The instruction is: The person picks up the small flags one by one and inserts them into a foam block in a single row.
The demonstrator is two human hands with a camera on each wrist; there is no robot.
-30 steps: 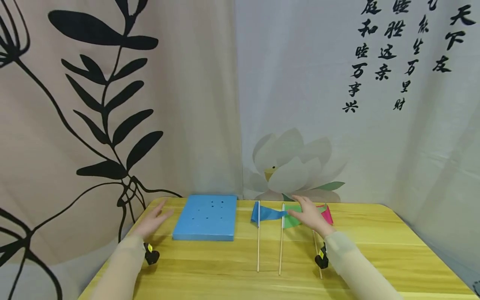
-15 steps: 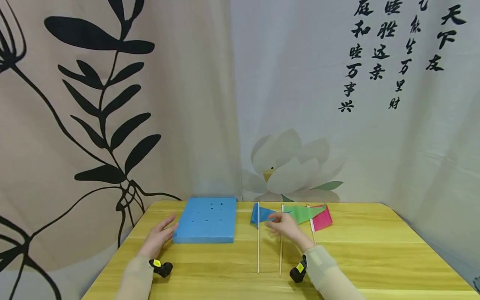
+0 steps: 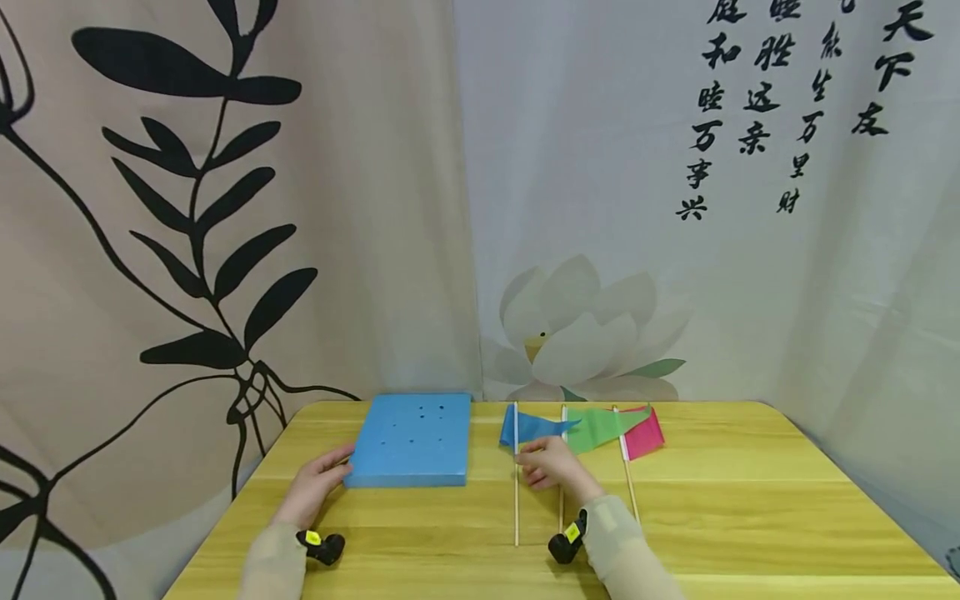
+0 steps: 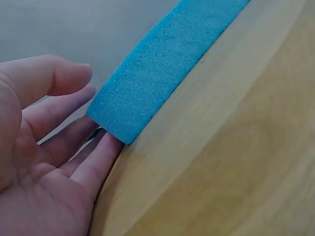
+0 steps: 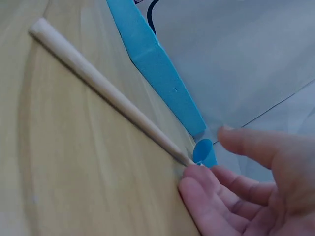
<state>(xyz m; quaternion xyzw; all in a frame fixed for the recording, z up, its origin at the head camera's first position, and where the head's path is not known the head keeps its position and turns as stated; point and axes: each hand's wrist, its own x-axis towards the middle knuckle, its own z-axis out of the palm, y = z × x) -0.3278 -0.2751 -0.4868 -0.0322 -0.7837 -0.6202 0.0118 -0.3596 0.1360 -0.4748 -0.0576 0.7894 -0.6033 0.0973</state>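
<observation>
A blue foam board (image 3: 411,454) with small holes lies at the table's back left. My left hand (image 3: 315,483) rests at its left front corner; in the left wrist view the fingers (image 4: 101,164) touch the foam end while the thumb stays apart. To the right, my right hand (image 3: 555,467) is at the wooden stick of the blue flag (image 3: 536,427). Up close, its fingertips (image 5: 197,177) meet the stick (image 5: 113,93) near the blue cloth, and the thumb is raised off it. A green flag (image 3: 600,427) lies partly behind this hand, its stick mostly covered.
A pink flag (image 3: 645,435) lies at the right of the row, its top partly under the green cloth. All lie on a yellow wood-grain table (image 3: 750,500). A printed curtain (image 3: 397,208) hangs behind the back edge.
My right hand has moved left and lower, from over the green and pink flags to the blue flag's stick. The left hand has shifted right and down to the board's corner.
</observation>
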